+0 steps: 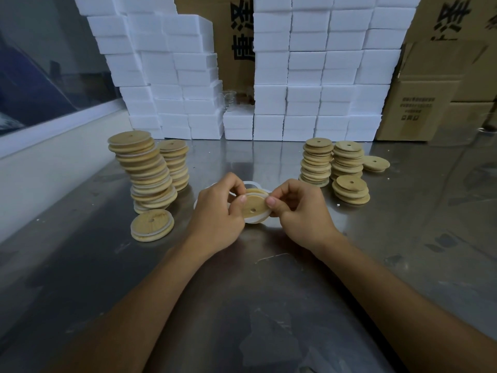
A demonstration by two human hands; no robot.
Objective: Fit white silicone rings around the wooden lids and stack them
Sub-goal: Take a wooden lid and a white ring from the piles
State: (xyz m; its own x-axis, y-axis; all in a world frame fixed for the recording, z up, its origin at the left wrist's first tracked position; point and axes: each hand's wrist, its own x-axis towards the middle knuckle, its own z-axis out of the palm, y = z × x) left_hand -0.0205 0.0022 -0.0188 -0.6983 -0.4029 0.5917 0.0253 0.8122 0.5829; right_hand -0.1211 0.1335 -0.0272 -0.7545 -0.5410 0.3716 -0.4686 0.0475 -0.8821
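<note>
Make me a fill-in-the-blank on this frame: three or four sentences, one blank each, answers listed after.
1. The left hand and right hand together hold one wooden ____ with a white ring partly around it.
2. The tall leaning stack, whose lids carry white rings, stands on the person's ____ side.
3. The lids in the bare stacks each have a small ____ through the top.
4. Behind the stacks rise walls of white ____ blocks.

Missing words: lid; left; hole; foam

Ringed stacks [150, 173] left — bare stacks [333, 165] right — boxes [317, 76] behind.
</note>
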